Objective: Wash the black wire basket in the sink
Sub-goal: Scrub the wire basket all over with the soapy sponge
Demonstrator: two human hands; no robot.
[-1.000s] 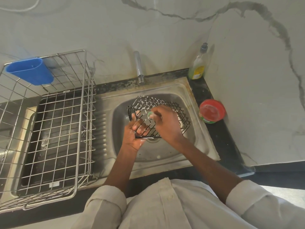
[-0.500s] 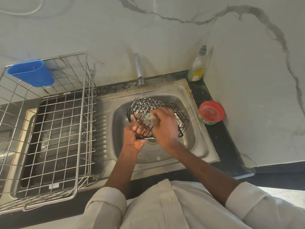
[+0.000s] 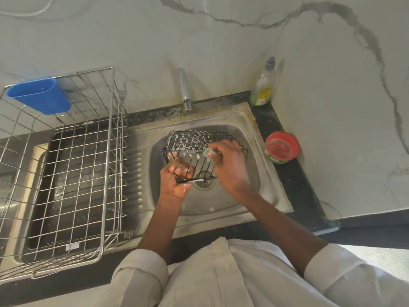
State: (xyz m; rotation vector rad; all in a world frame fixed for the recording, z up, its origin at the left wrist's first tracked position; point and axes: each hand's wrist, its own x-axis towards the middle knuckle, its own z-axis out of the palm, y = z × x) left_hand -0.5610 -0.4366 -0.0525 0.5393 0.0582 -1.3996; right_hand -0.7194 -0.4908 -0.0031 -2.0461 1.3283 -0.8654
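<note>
The black wire basket point(image 3: 194, 142) is held tilted over the steel sink point(image 3: 261, 173), with white foam on its far wires. My left hand point(image 3: 174, 180) grips the basket's near rim, fingers curled through the wires. Against the basket's right side, my right hand point(image 3: 228, 167) pinches a small green scrubber point(image 3: 208, 152). The drain point(image 3: 204, 180) shows below the basket.
The tap point(image 3: 184, 91) stands behind the sink. A dish soap bottle point(image 3: 262, 87) and a red-lidded tub point(image 3: 282, 147) sit on the black counter at right. A large steel wire rack point(image 3: 88, 173) with a blue cup point(image 3: 39, 96) covers the left drainboard.
My right hand has moved the scrubber right and toward the basket's far wires. The basket has tipped so more of its foamy far side shows. The view has shifted slightly.
</note>
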